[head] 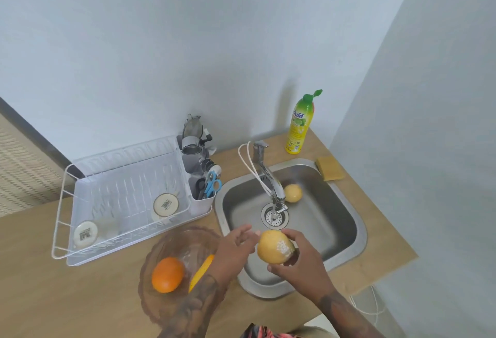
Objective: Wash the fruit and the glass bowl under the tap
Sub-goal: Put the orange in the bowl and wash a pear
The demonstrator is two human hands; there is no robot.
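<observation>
Currently right hand [300, 262] grips a yellow fruit [275, 247] over the sink [346, 233] (tap [271, 184] running); left hand [236, 243] open, fingers relaxed, beside it.

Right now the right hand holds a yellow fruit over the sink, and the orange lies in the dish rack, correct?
Not quite. The right hand does hold the yellow fruit over the sink, but the head view shows the orange in the glass bowl, not the dish rack.
</observation>
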